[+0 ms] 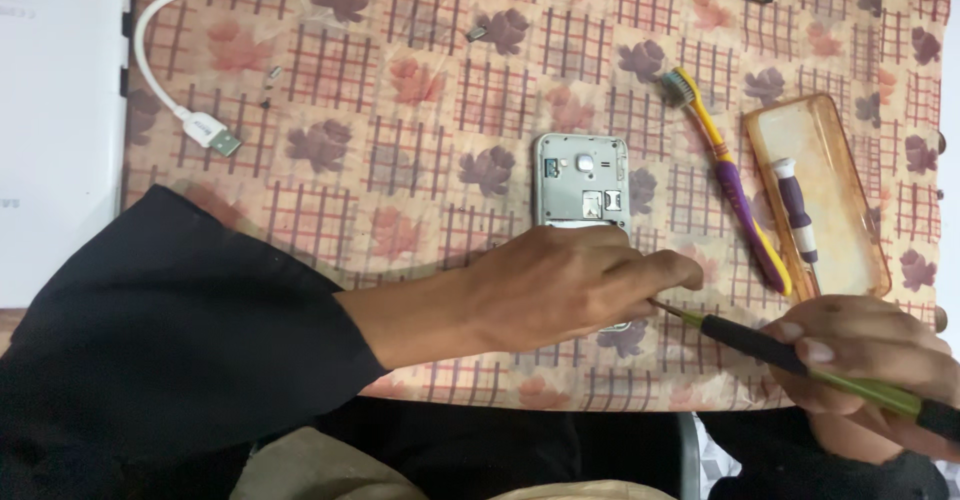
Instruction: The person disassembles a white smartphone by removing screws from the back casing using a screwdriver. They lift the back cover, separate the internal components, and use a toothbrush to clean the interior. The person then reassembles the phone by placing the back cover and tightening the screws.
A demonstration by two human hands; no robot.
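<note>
Head view: the left hand (575, 285) lies flat over the lower half of an opened phone (580, 182) on the flowered tablecloth (400, 80), fingers pressed down, gripping nothing; the right hand (865, 360) is clenched around a green-and-black screwdriver (790, 358), tip beside the left fingertips; a toothbrush (728, 175) and an orange case (850, 175) lie just right of the phone.
</note>
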